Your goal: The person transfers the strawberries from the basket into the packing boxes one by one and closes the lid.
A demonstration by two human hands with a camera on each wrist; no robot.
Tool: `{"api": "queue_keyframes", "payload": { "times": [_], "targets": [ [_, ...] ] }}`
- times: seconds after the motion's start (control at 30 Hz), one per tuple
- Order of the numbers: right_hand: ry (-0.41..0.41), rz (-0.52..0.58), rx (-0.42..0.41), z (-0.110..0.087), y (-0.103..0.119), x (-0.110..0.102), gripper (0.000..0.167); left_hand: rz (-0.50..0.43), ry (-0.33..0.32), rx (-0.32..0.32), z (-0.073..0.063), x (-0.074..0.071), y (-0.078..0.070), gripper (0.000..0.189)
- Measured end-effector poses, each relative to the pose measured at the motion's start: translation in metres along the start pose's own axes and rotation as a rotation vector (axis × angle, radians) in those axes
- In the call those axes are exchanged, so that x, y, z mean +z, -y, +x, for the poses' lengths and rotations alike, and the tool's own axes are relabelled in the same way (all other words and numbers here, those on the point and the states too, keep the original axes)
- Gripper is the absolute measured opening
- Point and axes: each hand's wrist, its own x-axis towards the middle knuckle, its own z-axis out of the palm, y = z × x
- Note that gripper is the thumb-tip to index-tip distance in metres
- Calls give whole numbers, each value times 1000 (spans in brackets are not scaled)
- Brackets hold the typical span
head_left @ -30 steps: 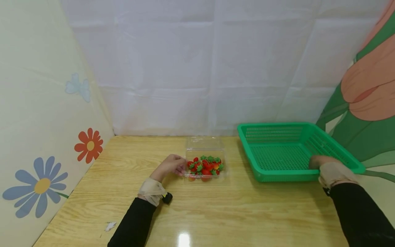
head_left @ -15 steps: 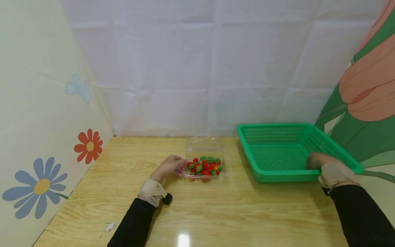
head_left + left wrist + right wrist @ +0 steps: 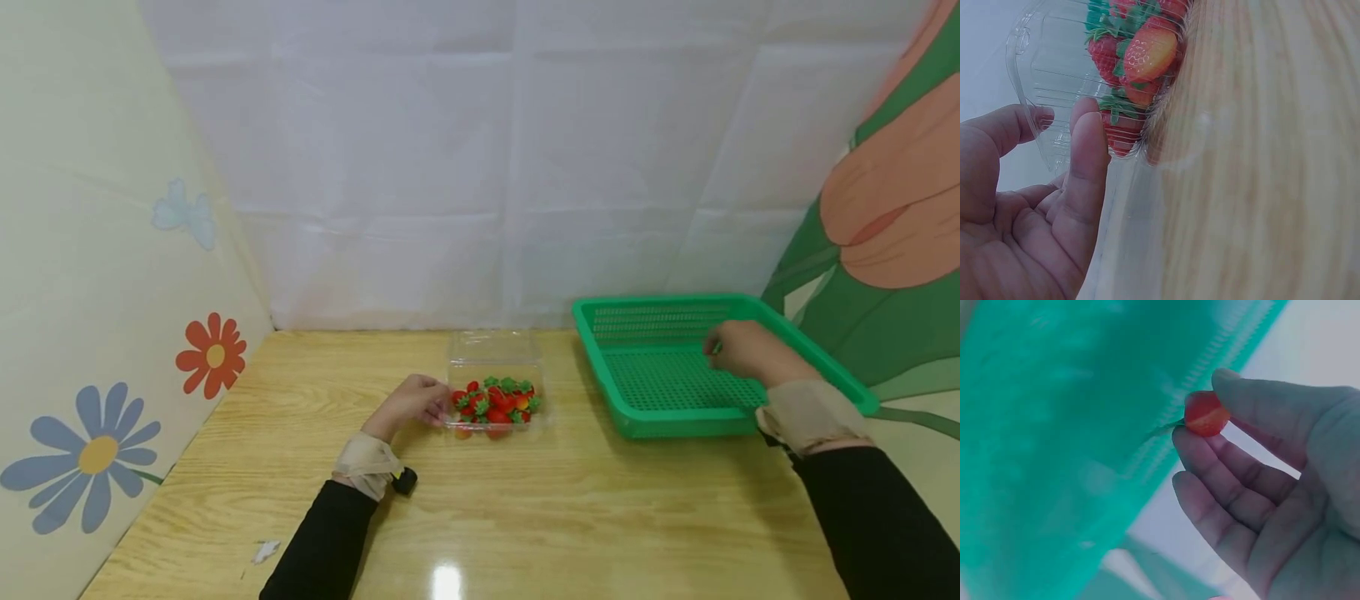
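Note:
In the head view, a clear plastic clamshell box (image 3: 495,371) stands with its lid up at the back, and a pile of red strawberries (image 3: 498,404) with green leaves fills its base. My left hand (image 3: 412,404) pinches the box's near left rim; in the left wrist view the thumb and fingers (image 3: 1088,150) lie on either side of the clear wall. My right hand (image 3: 746,350) is over the green plastic basket (image 3: 686,421). Between its thumb and fingertips, the right wrist view shows a small strawberry (image 3: 1205,414) with a thin green leaf or stem.
The wooden table (image 3: 555,517) reaches back to a white cloth wall (image 3: 390,167). Flower-printed panels stand at left and right. A small white worn patch (image 3: 266,552) marks the table's front left. The basket's raised rim surrounds its mesh floor.
My right hand has risen from low at the basket's near right side and moved left and back over its middle. The left hand keeps its hold on the box.

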Motion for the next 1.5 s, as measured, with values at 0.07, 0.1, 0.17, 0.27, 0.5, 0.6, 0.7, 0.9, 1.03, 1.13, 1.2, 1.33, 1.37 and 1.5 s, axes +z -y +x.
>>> {"api": "queue_keyframes", "payload": {
  "times": [0.07, 0.1, 0.17, 0.27, 0.5, 0.6, 0.7, 0.9, 1.03, 1.13, 1.2, 1.33, 1.37, 1.5],
  "targets": [
    [-37, -1, -11, 1, 16, -5, 26, -4, 2, -2, 0, 0, 0, 24],
    [-52, 0, -15, 1, 25, -8, 26, -5, 3, -2, 0, 0, 0, 24],
    [-72, -6, -27, 2, 43, -13, 28, -7, 5, 1, 0, 0, 0, 23],
    [-104, -16, -52, 5, 71, -18, 29, -5, 5, 4, -1, 0, -1, 23],
    [-164, -7, -135, 12, 135, -20, 32, 5, 8, 4, -1, -1, 0, 24],
    [-207, 6, -191, 16, 156, -12, 29, 10, 11, 5, -1, -1, 1, 25],
    [-241, 9, -246, 21, 174, 1, 25, 12, 11, 7, -2, -1, 2, 26],
    [-253, 19, -325, 36, 200, 36, 18, 6, 16, 8, -1, -2, 3, 25],
    [-248, 37, -345, 48, 209, 62, 16, 10, 22, 10, -1, -2, 3, 26],
    [-225, 36, -321, 58, 211, 79, 16, 10, 17, 8, -1, -1, 3, 26],
    [-212, 34, -301, 63, 211, 89, 16, 7, 16, 4, 0, -1, 2, 25],
    [-225, 39, -302, 71, 209, 104, 14, 1, 12, -4, 0, -1, 2, 25],
    [-233, 37, -305, 72, 209, 107, 13, 3, 11, -5, 0, -1, 1, 25],
    [-240, 19, -286, 76, 209, 116, 12, 6, 13, -3, 0, -1, 0, 26]
  ]
}}
